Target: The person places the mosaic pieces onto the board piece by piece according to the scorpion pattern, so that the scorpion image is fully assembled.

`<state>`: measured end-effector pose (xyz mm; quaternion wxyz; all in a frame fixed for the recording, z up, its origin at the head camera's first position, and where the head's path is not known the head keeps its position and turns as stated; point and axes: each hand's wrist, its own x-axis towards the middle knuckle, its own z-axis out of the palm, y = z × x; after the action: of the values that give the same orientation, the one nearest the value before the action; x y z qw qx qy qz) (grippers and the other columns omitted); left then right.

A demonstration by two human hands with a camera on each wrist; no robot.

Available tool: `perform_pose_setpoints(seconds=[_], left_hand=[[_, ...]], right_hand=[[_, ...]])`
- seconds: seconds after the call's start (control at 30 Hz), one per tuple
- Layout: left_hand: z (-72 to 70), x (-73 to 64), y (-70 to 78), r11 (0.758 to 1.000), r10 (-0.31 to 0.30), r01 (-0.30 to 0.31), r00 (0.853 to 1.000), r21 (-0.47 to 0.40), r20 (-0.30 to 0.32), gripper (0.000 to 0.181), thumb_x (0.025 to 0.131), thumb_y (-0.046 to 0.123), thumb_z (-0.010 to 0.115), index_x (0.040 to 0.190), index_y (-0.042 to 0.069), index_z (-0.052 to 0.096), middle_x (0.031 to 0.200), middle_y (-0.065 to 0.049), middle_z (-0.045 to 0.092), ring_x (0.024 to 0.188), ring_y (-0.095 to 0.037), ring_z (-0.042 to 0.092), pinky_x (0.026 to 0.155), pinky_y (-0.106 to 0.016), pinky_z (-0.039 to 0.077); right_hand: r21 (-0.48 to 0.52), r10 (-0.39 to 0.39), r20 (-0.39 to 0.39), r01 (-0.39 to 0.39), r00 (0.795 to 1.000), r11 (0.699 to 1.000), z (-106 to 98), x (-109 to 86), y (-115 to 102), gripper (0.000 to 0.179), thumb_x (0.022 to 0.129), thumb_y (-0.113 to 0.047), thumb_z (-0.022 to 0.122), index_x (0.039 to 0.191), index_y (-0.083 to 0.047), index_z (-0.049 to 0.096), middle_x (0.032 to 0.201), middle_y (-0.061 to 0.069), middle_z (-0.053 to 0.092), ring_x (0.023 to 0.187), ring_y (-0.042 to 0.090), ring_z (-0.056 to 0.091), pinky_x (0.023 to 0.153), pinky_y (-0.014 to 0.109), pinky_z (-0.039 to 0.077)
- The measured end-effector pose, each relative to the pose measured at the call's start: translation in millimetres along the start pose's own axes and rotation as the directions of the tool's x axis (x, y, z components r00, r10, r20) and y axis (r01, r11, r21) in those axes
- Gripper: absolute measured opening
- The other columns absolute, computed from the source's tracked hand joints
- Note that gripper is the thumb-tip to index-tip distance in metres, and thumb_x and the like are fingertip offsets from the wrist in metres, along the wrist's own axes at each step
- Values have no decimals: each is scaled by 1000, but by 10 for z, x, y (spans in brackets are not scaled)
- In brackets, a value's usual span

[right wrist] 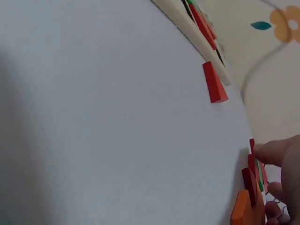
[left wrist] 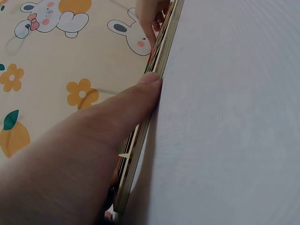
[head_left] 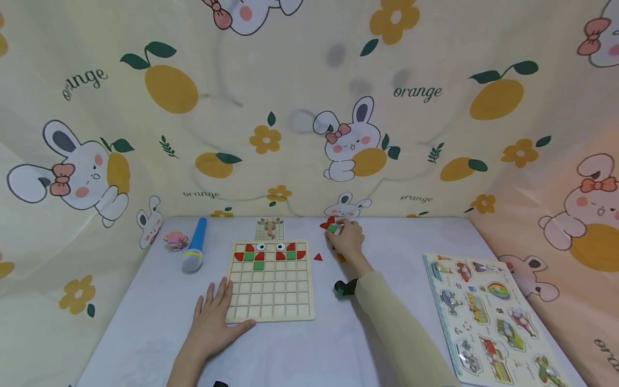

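Printed cloth backdrop [head_left: 290, 70] behind white worktop [head_left: 300, 355]. Grid board [head_left: 271, 301] flat, approx. centre, sides running fore-aft; looks approx. sq., long axis unclear. Loose red triangle [head_left: 317, 257] just off its R edge, apex twd backdrop. My L hand [head_left: 213, 317]: fingers spread, touching board's L edge, thumb at near edge, nothing gripped. My R hand [head_left: 350, 239]: part-curled at coloured pcs [head_left: 332, 228]; can't tell if one's held.

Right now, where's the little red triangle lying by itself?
In the head view, the red triangle lies just right of the grid board, near its far right corner, between board and right hand.
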<state>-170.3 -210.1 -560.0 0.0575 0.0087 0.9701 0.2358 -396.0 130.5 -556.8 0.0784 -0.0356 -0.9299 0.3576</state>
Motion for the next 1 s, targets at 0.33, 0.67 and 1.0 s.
perform_pose_setpoints(seconds=[0.33,0.67,1.0], left_hand=[[-10,-32,27,1000,7,-8,1000,-25,-20,125,83,78,71,166,-3,24,176,-23,14,161,-52,2,126,-72,0],[-33,-21,30,1000,-12,12,1000,0,-1,127,83,80,69,167,-2,20,176,-22,11,162,-51,0,127,-72,-1],[-37,-14,33,1000,-12,12,1000,14,17,127,84,82,67,167,-1,18,176,-21,9,162,-51,-1,127,-72,-1]], right_hand=[[0,36,-18,-36,999,999,58,28,-7,37,92,-28,70,118,-1,73,118,20,61,116,41,53,103,60,39],[33,15,-4,-15,1000,999,41,29,-1,33,98,-28,75,118,-2,75,121,21,62,120,42,53,105,61,37],[40,-50,16,50,999,998,-37,-29,27,33,100,-28,76,118,-1,75,118,21,60,114,38,54,100,59,38]])
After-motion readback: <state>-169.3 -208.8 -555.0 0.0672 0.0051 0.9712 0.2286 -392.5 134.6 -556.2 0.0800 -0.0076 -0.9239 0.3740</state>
